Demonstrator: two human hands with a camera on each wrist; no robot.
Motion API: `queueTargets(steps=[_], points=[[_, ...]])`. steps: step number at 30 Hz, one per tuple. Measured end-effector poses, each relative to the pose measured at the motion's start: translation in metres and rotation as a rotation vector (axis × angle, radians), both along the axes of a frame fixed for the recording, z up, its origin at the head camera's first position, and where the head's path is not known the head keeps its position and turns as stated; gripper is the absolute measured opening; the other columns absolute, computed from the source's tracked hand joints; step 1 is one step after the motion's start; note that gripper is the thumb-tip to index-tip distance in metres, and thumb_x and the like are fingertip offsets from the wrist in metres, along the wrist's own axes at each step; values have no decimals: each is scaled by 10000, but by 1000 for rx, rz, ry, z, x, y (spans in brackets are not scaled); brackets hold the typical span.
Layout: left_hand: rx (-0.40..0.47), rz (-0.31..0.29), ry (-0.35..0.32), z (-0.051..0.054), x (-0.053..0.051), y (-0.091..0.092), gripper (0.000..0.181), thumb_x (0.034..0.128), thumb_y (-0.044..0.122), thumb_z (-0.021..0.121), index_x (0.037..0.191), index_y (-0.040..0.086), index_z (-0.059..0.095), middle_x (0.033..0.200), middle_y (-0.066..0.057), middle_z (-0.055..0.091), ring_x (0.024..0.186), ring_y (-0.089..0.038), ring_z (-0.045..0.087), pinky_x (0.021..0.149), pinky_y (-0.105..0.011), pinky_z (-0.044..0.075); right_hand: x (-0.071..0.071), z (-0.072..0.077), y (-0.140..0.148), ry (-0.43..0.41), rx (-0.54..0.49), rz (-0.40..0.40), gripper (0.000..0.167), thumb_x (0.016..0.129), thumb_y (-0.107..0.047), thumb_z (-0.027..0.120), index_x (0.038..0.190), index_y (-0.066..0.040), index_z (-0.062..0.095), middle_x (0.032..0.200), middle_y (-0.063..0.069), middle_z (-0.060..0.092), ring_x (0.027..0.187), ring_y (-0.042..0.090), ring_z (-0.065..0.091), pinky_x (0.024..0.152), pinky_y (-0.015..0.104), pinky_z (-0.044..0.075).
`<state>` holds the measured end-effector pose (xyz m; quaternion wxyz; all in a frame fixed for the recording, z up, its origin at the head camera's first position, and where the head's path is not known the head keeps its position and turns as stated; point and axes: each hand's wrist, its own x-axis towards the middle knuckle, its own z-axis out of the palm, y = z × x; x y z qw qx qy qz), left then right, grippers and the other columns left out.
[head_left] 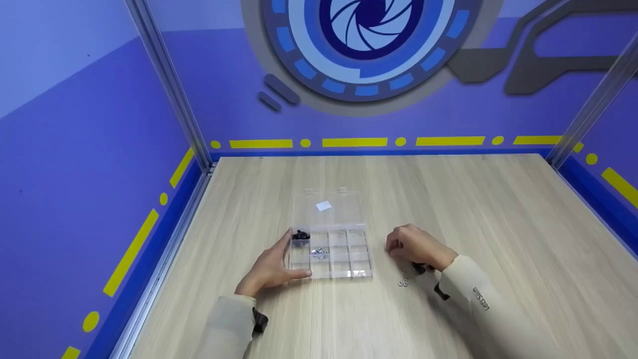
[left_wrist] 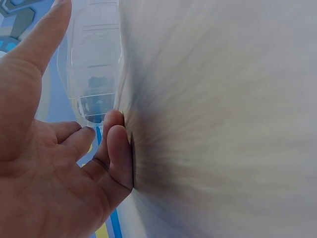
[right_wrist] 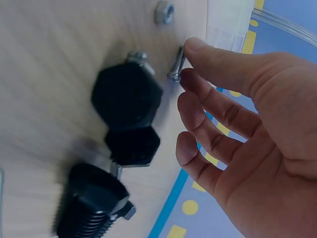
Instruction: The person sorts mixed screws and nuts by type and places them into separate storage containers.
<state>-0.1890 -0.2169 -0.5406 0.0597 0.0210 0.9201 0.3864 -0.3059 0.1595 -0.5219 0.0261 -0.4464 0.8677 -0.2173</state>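
From my feed, right hand [head_left: 416,245] pinches a small metal screw [right_wrist: 178,64] | left hand [head_left: 271,267] ungripped, touching clear compartment box [head_left: 340,269] | hex nut [right_wrist: 165,13] near screw

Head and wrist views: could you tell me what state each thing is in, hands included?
Plastic box: open, partly filled
Lid: folded back
Black pieces: inside, back-left compartment
Silver pieces: inside another compartment
Left hand: touching the box's left side
Right hand: pinching
Small screw: pinched
Nut: loose on the table
Black bolts: loose, unboxed
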Motion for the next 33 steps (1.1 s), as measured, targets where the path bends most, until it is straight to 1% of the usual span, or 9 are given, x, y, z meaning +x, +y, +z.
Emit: queueTargets(steps=[5, 12, 16, 18, 22, 27, 30, 33], points=[[9, -1, 1, 0, 0, 0, 1242, 742, 517, 901, 1659, 124, 162, 1668, -160, 272, 1503, -414, 294, 1228, -548, 258, 1, -1, 5, -11, -8, -15, 134, 820, 67, 805, 843, -62, 773, 857, 21, 758, 790, 160, 679, 694, 351, 594], [17, 1, -2, 1, 0, 1, 1256, 735, 513, 906, 1661, 126, 149, 1669, -164, 262, 1504, -413, 292, 1231, -548, 247, 1, -5, 9, -47, -9, -64, 127, 844, 38, 794, 835, -85, 764, 837, -10, 731, 760, 121, 623, 677, 291, 558], [15, 6, -11, 1, 0, 0, 1263, 728, 512, 910, 1663, 138, 147, 1674, -156, 251, 1508, -405, 286, 1235, -540, 240, 0, -7, 10, -33, -17, -59, 133, 837, 42, 800, 829, -85, 760, 823, -15, 723, 750, 117, 619, 667, 288, 552], [13, 3, -7, 1, 0, 1, 1264, 728, 509, 912, 1661, 124, 151, 1672, -166, 255, 1504, -415, 291, 1231, -549, 247, 0, -8, 10, -35, -17, -59, 134, 835, 42, 800, 830, -85, 758, 818, -15, 719, 746, 110, 612, 663, 282, 547], [7, 5, -9, 1, 0, 1, 1259, 731, 517, 907, 1660, 125, 154, 1673, -161, 256, 1504, -415, 290, 1231, -550, 247, 2, -6, 10, -47, -20, -59, 142, 835, 52, 793, 827, -84, 751, 799, -11, 703, 726, 92, 588, 643, 267, 529], [4, 0, -10, 0, 0, 0, 1240, 743, 526, 896, 1661, 134, 161, 1670, -156, 270, 1503, -412, 297, 1223, -556, 269, 3, -3, 9, -29, -18, -43, 153, 841, 63, 780, 825, -83, 739, 790, 0, 680, 713, 93, 579, 622, 257, 513], [7, -6, -5, 0, 0, -1, 1228, 752, 525, 891, 1659, 128, 166, 1668, -161, 277, 1501, -415, 301, 1216, -562, 283, 2, 0, 8, -14, -10, -32, 152, 851, 72, 762, 841, -78, 739, 807, 8, 687, 728, 119, 605, 636, 284, 531], [8, -4, -6, 0, 0, -1, 1232, 750, 523, 893, 1660, 126, 163, 1670, -162, 270, 1505, -412, 293, 1224, -555, 268, 1, 3, 5, -7, -1, -30, 134, 873, 59, 743, 861, -74, 735, 826, 19, 708, 743, 141, 634, 656, 306, 552]])
